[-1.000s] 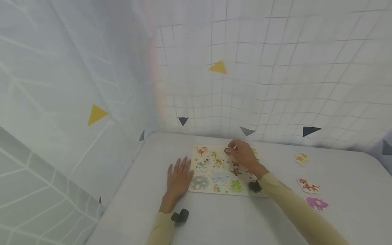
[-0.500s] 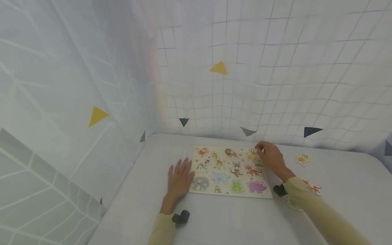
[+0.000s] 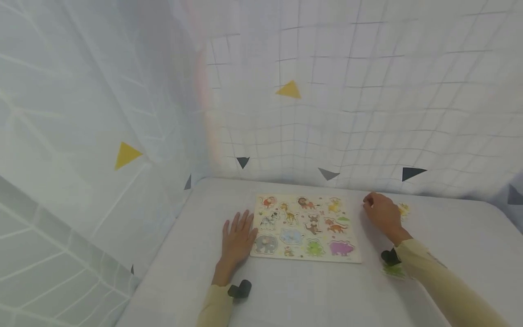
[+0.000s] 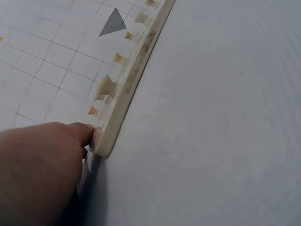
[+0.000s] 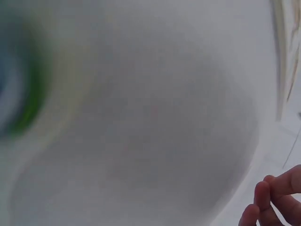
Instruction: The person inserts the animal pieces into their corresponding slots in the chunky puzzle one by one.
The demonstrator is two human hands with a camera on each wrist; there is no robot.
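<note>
My left hand (image 3: 238,240) lies flat with spread fingers at the left side of a wooden animal peg puzzle (image 3: 323,259). In the left wrist view, that hand (image 4: 42,169) touches the corner of the board (image 4: 113,136), and several knobs (image 4: 107,86) stand up from it. My right hand (image 3: 383,217) is raised off the board's right side, fingers loosely bent and thumb near the fingertips. Nothing shows between those fingers in the right wrist view of the hand (image 5: 277,200). A yellow animal piece (image 3: 404,209) shows partly behind the right hand.
A green piece (image 3: 393,271) lies on the white table (image 3: 302,295) beneath the right sleeve. Each wrist wears a black camera mount (image 3: 241,289). White cloth with a grid pattern (image 3: 367,113) rises behind the table. A blurred green shape (image 5: 28,94) fills the right wrist view's left edge.
My right hand has moved rightward from the lion, past the yellow animal at the board's upper right corner, to off the board. The left hand stays in place.
</note>
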